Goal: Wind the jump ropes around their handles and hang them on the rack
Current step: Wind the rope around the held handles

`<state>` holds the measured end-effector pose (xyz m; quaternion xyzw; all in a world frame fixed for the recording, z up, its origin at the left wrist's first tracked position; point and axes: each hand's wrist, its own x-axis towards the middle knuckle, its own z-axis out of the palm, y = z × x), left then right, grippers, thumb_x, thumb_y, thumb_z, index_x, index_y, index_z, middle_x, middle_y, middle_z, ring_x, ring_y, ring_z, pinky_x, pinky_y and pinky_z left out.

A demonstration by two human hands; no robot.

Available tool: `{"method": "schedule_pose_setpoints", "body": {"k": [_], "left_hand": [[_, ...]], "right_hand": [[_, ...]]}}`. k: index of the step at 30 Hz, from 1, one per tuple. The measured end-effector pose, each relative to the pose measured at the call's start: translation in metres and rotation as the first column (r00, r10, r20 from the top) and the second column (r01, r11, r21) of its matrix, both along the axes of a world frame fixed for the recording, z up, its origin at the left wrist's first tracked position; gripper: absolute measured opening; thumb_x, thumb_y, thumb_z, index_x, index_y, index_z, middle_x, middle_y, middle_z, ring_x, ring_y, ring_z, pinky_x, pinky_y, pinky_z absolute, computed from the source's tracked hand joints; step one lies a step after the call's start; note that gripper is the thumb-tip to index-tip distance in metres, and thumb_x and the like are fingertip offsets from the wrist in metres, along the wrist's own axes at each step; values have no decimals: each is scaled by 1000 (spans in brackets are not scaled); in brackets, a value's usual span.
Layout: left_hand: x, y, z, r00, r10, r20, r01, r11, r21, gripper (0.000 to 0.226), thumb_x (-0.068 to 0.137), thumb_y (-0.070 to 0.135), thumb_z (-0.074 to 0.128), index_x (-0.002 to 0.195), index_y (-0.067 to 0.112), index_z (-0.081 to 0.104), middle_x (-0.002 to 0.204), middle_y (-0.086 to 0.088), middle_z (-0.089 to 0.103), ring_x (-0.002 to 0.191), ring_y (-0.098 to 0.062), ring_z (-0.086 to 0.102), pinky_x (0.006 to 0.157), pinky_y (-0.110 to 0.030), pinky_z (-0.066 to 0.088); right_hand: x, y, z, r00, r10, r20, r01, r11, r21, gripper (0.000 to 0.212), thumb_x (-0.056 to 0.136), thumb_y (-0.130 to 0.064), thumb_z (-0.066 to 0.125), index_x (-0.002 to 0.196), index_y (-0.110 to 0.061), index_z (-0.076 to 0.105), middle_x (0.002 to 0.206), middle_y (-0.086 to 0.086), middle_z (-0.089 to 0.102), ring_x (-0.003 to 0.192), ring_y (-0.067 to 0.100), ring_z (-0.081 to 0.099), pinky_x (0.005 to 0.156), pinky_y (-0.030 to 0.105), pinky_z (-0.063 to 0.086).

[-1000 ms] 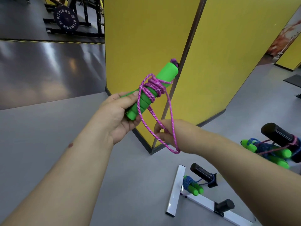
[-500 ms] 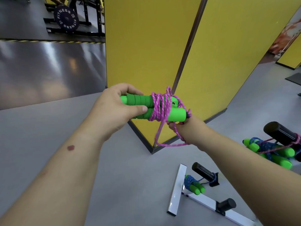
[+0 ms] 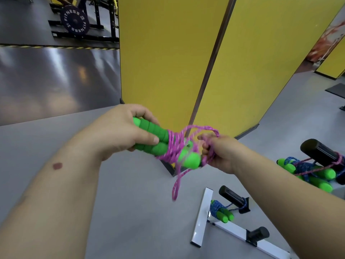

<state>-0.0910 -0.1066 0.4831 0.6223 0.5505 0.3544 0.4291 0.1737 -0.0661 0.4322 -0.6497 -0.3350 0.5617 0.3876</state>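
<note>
Your left hand [image 3: 119, 135] clamps the paired green foam handles [image 3: 164, 144] mid-scene; your right hand [image 3: 222, 152] pinches the pink braided cord [image 3: 197, 133], winding nearly complete, a short loop dangling. Next, likely tuck the tail, then reach the white floor rack [image 3: 202, 214] near right; open grey floor [image 3: 130, 202] between.
</note>
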Motion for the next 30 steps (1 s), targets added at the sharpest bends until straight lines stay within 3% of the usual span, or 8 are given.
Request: {"method": "schedule_pose_setpoints", "body": {"k": [3,8,14,17,20,23,26,30], "left_hand": [[6,0,-4,947,38,-319,-11,996,86,28,69,10,88,85,29,73,79,-1,72,62,-15,63,46,-22,42],[7,1,-3,969,38,-242,-24,998,63,28,69,13,89,84,32,74,76,0,72,62,-16,65,50,-27,48],[11,-2,-8,884,-160,-439,153,987,-53,33,67,20,91,85,41,72,84,11,73,77,-12,70,63,-34,60],[13,-9,-4,903,-375,-210,358,926,-115,36,65,14,92,90,35,75,86,6,75,77,-15,70,65,-36,60],[6,-13,6,835,-389,388,423,906,-1,35,60,10,87,90,23,76,86,-2,72,71,-18,68,55,-30,55],[5,-3,3,720,-60,691,123,992,-42,37,65,8,86,96,22,71,87,-3,71,69,-21,68,51,-31,52],[14,12,-12,615,286,734,-193,958,-211,31,80,10,81,104,19,63,91,-6,71,72,-23,67,53,-31,53],[19,17,-37,883,448,141,-468,864,185,25,84,17,80,99,26,62,90,-1,68,74,-22,66,58,-30,51]], "right_hand": [[0,2,4,999,-13,-49,15,999,42,16,101,-19,55,105,-9,67,51,-1,35,47,15,39,55,31,51],[-11,-1,13,1000,28,14,-29,993,111,24,89,-36,71,87,-15,58,54,-5,26,44,12,19,46,26,18],[-26,9,43,985,135,103,-161,937,309,27,86,-35,72,89,-13,56,55,-1,24,46,15,17,44,23,17],[-29,24,51,978,96,187,-155,930,333,30,84,-38,72,84,-12,56,55,0,25,45,16,19,42,23,22],[-24,26,37,954,158,255,-207,962,179,28,95,-37,59,78,-15,57,59,3,39,44,17,34,42,23,31],[-28,3,15,653,401,643,-447,889,-101,39,100,-45,50,82,-14,64,59,-1,46,46,14,41,44,24,36],[-48,-25,3,376,457,806,-611,776,-155,44,96,-52,50,88,-12,65,64,4,56,59,20,55,53,32,47],[-67,-50,29,264,242,934,-793,605,68,30,97,-44,49,77,-22,47,68,-1,54,67,22,54,60,41,48]]}}
